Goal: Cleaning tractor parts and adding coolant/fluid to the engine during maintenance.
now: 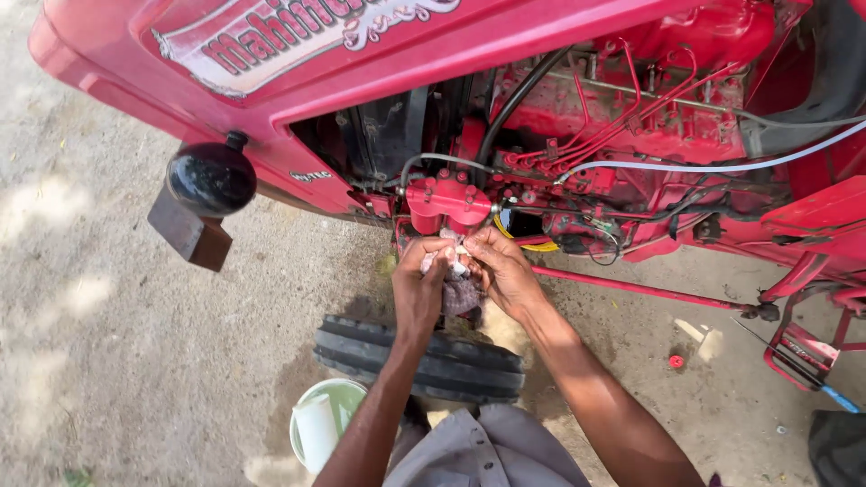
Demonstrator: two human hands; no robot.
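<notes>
Both my hands work under the red twin-bowl filter housing on the side of a red tractor engine. My left hand and my right hand are closed together around a crumpled dirty cloth, pressed up against the base of the housing. A small whitish part shows between the fingers; what it is cannot be made out. The cloth hangs below my hands, just above the black front tyre.
The red hood overhangs at the top, with a black round headlamp at left. A white bucket stands on the sandy ground by the tyre. Thin red pipes and a white hose cross the engine. A red steering rod runs right.
</notes>
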